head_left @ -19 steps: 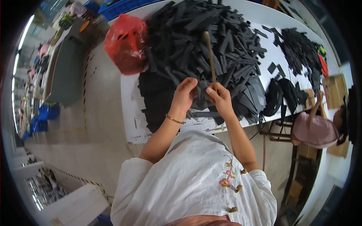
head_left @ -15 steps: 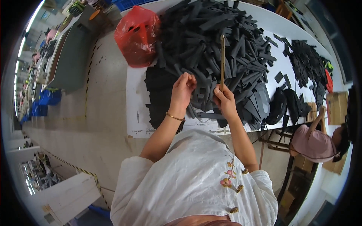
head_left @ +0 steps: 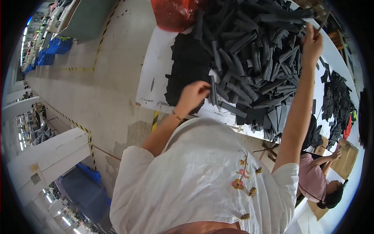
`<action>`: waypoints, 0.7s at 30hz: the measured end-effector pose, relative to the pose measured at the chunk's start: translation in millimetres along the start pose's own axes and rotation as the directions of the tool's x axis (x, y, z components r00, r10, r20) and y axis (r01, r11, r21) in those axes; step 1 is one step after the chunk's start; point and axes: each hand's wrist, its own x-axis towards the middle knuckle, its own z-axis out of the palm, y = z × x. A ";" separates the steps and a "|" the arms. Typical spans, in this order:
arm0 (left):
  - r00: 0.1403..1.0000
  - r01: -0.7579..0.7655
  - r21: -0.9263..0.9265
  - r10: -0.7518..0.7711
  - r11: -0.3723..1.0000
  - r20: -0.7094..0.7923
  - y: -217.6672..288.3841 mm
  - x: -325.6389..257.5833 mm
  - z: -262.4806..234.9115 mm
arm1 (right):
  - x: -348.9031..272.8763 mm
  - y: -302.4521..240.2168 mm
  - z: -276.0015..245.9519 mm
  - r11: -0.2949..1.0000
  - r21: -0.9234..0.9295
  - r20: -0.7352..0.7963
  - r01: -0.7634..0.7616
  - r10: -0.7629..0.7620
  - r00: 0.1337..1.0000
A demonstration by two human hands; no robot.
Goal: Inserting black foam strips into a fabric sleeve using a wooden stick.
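A big heap of dark grey fabric strips [head_left: 249, 54], many rolled or folded into tubes, covers the white table before me. My right hand [head_left: 312, 45] reaches to the heap's far right edge, closed around a thin rod [head_left: 323, 22] that points up and away. A dark strip [head_left: 288, 15] lies close to its fingertips. Nearer me, my left hand [head_left: 193, 95] is slightly blurred, its fingers curled together beside a narrow grey strip [head_left: 213, 90]. Whether they grip anything is hidden. Under and beyond that hand lies a flat stack of black fabric pieces [head_left: 187, 66].
A red plastic bag [head_left: 175, 15] stands at the table's far left. More black pieces [head_left: 337, 105] lie at the right, near a cardboard box [head_left: 346, 158]. A person in pink [head_left: 313, 179] sits there. Blue crates [head_left: 58, 48] stand across the aisle at left.
My right hand has swung far out to the right with the rod, which stood upright before me. My left hand is lower in view, nearer the table's front edge. The view has shifted.
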 end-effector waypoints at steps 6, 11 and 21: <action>0.980 -0.178 0.376 0.131 0.909 0.149 -40.5 -12.8 -41.2 | -84.7 38.9 9.3 0.974 -0.056 0.452 -0.220 0.221 0.864; 0.934 -0.331 0.467 0.214 0.820 0.286 -54.4 -12.5 -17.0 | -230.0 50.3 -22.2 0.982 -0.183 0.659 0.054 0.081 0.748; 0.980 0.025 0.079 -0.040 0.997 0.197 -48.3 4.8 -36.8 | -259.6 16.9 -63.5 0.887 -0.100 0.799 0.452 -0.199 0.568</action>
